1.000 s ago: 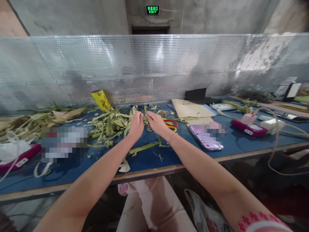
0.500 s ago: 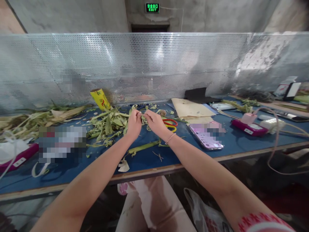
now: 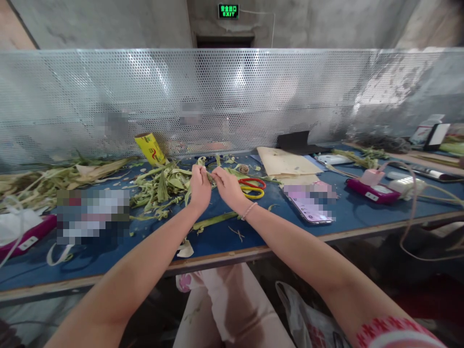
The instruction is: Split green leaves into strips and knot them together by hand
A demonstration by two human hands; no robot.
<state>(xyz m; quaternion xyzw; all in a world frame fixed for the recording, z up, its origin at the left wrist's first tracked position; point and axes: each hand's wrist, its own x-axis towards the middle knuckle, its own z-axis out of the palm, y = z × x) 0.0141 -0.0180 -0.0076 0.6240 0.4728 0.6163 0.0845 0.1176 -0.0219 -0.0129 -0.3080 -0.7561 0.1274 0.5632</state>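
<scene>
Your left hand and right hand pinch a leaf between closed fingertips, likely for control, scissors handy at three o'clock.

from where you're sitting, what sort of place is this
Probably a small workshop: a shared-looking workbench strewn with plant scraps, red-and-yellow-handled scissors, and a lit exit sign on a bare concrete wall.

Plant piece: greenish, small, mostly hidden; you are pinching it between the fingers of both hands. Leaf pile: pale green, curled, tangled, lying loosely on the tabletop, spreading out to your left.
</scene>
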